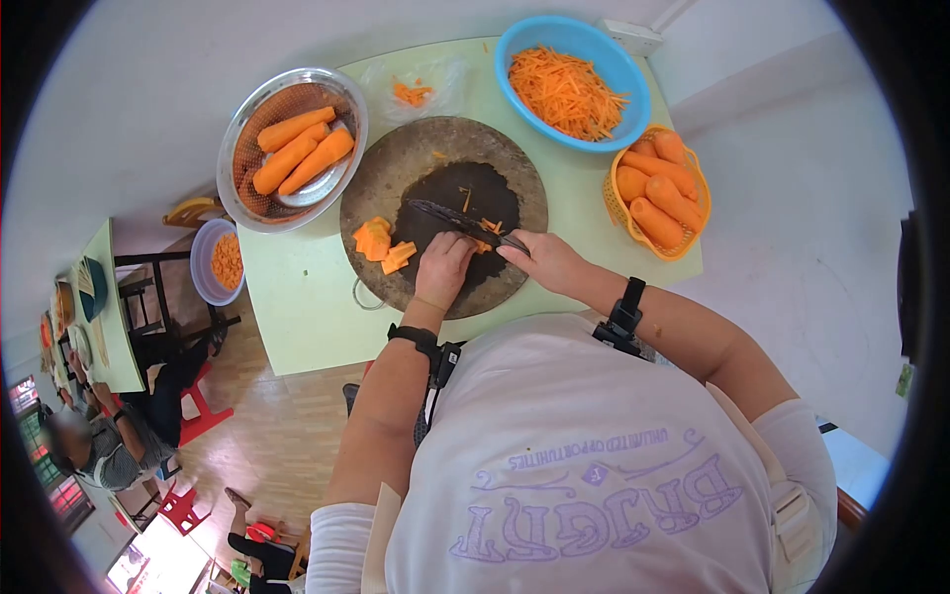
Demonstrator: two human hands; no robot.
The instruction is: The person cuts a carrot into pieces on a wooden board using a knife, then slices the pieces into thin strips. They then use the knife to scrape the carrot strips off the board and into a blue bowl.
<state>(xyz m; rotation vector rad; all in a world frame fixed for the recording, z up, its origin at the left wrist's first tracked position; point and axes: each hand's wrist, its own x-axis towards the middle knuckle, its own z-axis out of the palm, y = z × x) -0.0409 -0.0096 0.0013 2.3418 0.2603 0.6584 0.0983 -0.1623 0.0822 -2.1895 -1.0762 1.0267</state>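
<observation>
A round, dark-stained chopping board (381, 183) lies on the table in front of me. My right hand (546, 262) is closed round the handle of a kitchen knife (445, 215), whose dark blade points left across the board. Close beside the blade, my left hand (445, 269) has its fingers curled down on a piece of carrot (483, 246), partly hidden by the fingers and knife. Thin carrot shreds (491, 227) lie by the blade. Left of my left hand, carrot slices (374, 240) rest in a small pile on the board.
A metal bowl (230, 198) with whole carrots stands at the back left. A blue basin (638, 104) of shredded carrot and a yellow basket (614, 193) of carrots are at the right. Carrot bits lie on a plastic bag (445, 79). Another person (129, 445) sits at far left.
</observation>
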